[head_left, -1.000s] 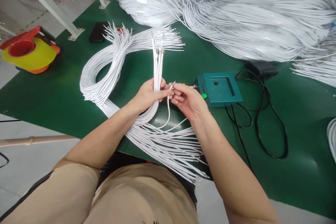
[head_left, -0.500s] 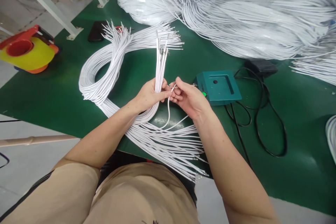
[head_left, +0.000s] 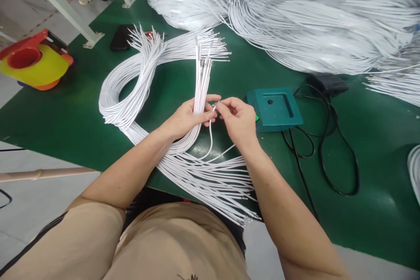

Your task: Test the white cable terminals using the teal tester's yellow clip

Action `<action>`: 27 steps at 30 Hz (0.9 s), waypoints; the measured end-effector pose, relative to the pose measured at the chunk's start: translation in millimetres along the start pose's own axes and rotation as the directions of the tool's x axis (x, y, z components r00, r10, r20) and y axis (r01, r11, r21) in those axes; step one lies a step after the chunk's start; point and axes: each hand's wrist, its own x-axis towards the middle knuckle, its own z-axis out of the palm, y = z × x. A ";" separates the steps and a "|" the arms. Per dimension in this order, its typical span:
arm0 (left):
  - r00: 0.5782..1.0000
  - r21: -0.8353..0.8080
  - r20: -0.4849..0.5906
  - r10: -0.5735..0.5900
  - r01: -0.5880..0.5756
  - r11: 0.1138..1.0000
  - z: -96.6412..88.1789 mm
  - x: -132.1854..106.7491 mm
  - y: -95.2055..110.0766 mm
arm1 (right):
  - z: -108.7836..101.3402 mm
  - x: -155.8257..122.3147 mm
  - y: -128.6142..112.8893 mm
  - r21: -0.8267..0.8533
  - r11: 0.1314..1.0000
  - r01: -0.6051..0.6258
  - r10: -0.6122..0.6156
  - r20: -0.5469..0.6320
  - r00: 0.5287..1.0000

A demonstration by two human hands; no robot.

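My left hand (head_left: 187,118) is closed around a bundle of white cables (head_left: 201,83) that stands up from my fist, its metal tips pointing away from me. My right hand (head_left: 238,120) pinches the tip of a single white cable (head_left: 211,138) right beside my left thumb. That cable curves down to a fan of loose cable ends (head_left: 210,179) at the table's near edge. The bundle runs back into a looped coil of white cables (head_left: 131,78) lying on the green table (head_left: 65,113).
A teal test box (head_left: 274,109) with a green button sits just right of my right hand, black leads (head_left: 324,153) trailing from it. Huge heaps of white cables (head_left: 295,13) fill the far side. A black phone (head_left: 120,37) and a red-yellow stool (head_left: 33,61) lie left.
My right hand has drawn left, away from the teal box, bringing the single cable's tip up against the bundle in my left hand. The left hand has stayed put.
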 end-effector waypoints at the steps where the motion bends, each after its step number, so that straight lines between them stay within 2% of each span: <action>1: 1.000 -0.028 0.012 -0.023 0.024 0.999 -0.8 0.3 0.0 | 1.2 -0.8 1.8 -0.149 0.984 0.095 -0.099 -0.025 0.995; 3: 0.997 -0.082 0.022 -0.070 0.072 0.994 -2.7 1.1 0.1 | 3.5 -2.1 5.3 -0.425 0.865 0.267 -0.299 -0.010 0.954; 5: 0.994 -0.123 0.018 -0.109 0.110 0.986 -4.4 1.9 0.0 | 4.4 -2.3 7.5 -0.599 0.698 0.393 -0.434 0.083 0.897; 7: 0.992 -0.121 -0.003 -0.123 0.122 0.985 -5.2 2.8 -0.5 | 1.9 -0.6 7.9 -0.682 0.566 0.464 -0.472 0.193 0.860; 9: 0.993 -0.049 -0.052 -0.104 0.101 0.994 -4.8 3.7 -1.1 | -4.2 3.3 7.3 -0.725 0.497 0.476 -0.441 0.262 0.859; 13: 0.985 0.166 -0.164 -0.047 0.074 0.983 -1.1 5.4 -1.1 | -19.7 14.2 9.4 -0.800 0.434 0.414 -0.334 0.284 0.899; 17: 0.977 0.275 -0.209 -0.036 0.094 0.957 1.2 7.5 -1.2 | -27.4 21.1 13.9 -0.792 0.427 0.436 -0.235 0.368 0.900; 22: 0.974 0.378 -0.227 -0.024 0.111 0.919 -1.5 11.5 -6.3 | -28.6 22.2 12.7 -0.800 0.417 0.432 -0.223 0.371 0.902; 27: 0.972 0.452 -0.235 -0.016 0.124 0.883 -7.2 15.7 -16.3 | -26.0 23.4 13.9 -0.819 0.413 0.398 -0.235 0.326 0.916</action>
